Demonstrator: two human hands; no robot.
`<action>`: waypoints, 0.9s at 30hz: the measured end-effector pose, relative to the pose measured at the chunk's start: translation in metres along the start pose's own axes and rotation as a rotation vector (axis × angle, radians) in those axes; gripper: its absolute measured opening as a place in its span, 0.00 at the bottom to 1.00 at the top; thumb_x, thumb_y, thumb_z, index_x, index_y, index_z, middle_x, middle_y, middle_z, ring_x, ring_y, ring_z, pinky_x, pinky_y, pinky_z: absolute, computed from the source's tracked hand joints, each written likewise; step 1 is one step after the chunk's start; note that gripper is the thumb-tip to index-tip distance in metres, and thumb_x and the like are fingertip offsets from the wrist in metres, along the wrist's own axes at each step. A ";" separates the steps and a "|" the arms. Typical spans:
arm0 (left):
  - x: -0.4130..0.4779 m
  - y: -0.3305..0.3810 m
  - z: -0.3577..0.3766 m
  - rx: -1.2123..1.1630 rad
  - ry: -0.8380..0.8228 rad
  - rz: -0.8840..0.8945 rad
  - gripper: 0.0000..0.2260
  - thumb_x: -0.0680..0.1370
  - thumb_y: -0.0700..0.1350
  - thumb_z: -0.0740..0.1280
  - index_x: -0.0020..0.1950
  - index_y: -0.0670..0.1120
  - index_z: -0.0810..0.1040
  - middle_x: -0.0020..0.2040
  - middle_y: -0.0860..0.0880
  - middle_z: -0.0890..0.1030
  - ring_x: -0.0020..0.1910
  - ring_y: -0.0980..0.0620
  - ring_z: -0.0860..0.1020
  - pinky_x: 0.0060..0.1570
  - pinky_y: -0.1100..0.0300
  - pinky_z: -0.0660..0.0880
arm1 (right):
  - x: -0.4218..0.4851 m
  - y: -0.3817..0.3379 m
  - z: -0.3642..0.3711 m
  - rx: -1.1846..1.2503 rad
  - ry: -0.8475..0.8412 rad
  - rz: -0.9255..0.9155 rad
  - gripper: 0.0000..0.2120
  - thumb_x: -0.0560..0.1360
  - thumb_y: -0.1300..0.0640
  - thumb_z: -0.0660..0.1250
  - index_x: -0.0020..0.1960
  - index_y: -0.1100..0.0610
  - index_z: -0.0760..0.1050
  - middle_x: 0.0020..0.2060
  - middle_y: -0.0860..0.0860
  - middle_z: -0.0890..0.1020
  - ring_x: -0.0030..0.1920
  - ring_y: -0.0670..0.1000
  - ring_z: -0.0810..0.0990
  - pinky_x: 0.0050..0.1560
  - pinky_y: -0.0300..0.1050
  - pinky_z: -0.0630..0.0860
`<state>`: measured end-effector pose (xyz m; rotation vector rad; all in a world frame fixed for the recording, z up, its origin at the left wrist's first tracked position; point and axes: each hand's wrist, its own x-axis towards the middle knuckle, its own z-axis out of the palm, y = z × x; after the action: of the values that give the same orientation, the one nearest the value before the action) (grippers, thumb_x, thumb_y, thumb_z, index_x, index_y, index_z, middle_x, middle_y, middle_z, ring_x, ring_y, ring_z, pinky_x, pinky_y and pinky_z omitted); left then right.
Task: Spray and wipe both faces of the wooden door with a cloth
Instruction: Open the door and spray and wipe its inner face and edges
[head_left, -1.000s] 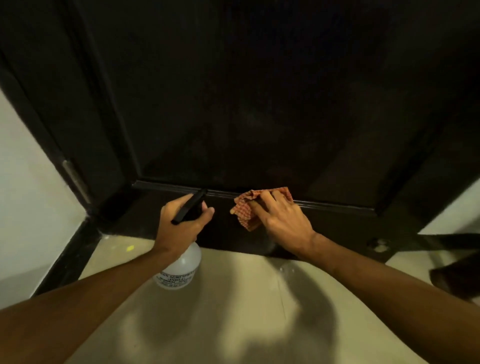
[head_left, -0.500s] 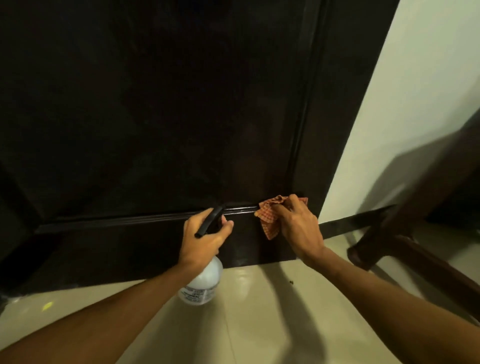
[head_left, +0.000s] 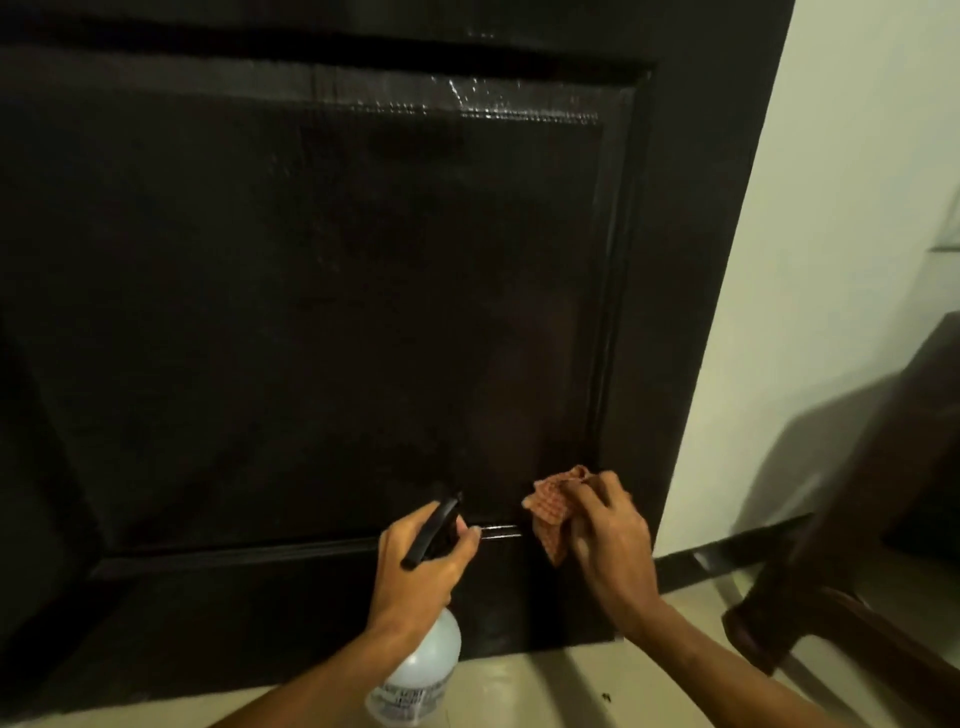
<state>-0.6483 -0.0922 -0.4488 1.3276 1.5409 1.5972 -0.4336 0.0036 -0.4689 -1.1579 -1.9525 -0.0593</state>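
Note:
The dark wooden door (head_left: 322, 291) fills most of the view, with a recessed panel and wet streaks near its top right. My right hand (head_left: 610, 540) presses an orange checked cloth (head_left: 551, 506) against the panel's lower right corner. My left hand (head_left: 421, 566) grips the neck of a translucent white spray bottle (head_left: 415, 675), its black trigger head (head_left: 434, 530) sticking up between my fingers close to the door.
A pale wall (head_left: 831, 234) stands right of the door, with a black skirting strip (head_left: 727, 551) at its foot. A dark wooden chair (head_left: 857, 519) leans in at the right. Beige floor tiles (head_left: 597, 691) lie below the door.
My view has risen, showing the panel's upper part. My right hand with the cloth has stayed at the panel's lower right corner. My left hand still holds the bottle beside it.

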 end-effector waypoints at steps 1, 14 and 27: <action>0.003 0.004 -0.005 0.012 0.006 0.002 0.09 0.77 0.40 0.76 0.39 0.43 0.79 0.33 0.42 0.80 0.24 0.53 0.73 0.23 0.59 0.70 | 0.012 -0.006 -0.007 0.042 0.077 0.005 0.22 0.71 0.69 0.74 0.63 0.57 0.79 0.57 0.52 0.74 0.49 0.55 0.80 0.45 0.55 0.83; 0.059 0.189 -0.062 -0.041 0.104 0.260 0.09 0.78 0.41 0.75 0.39 0.42 0.80 0.34 0.41 0.83 0.23 0.55 0.73 0.26 0.65 0.70 | 0.205 -0.133 -0.104 0.278 0.622 -0.146 0.21 0.77 0.67 0.70 0.68 0.56 0.79 0.65 0.56 0.73 0.65 0.51 0.71 0.64 0.42 0.72; 0.120 0.385 -0.141 -0.027 0.243 0.216 0.10 0.77 0.39 0.76 0.37 0.46 0.80 0.28 0.45 0.77 0.22 0.55 0.71 0.24 0.58 0.69 | 0.323 -0.289 -0.154 0.117 0.518 -0.326 0.25 0.72 0.67 0.71 0.68 0.55 0.77 0.61 0.57 0.73 0.56 0.60 0.75 0.47 0.60 0.79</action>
<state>-0.7260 -0.1176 -0.0292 1.3648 1.5493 1.9684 -0.6194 -0.0007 -0.0482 -0.6539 -1.6304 -0.3743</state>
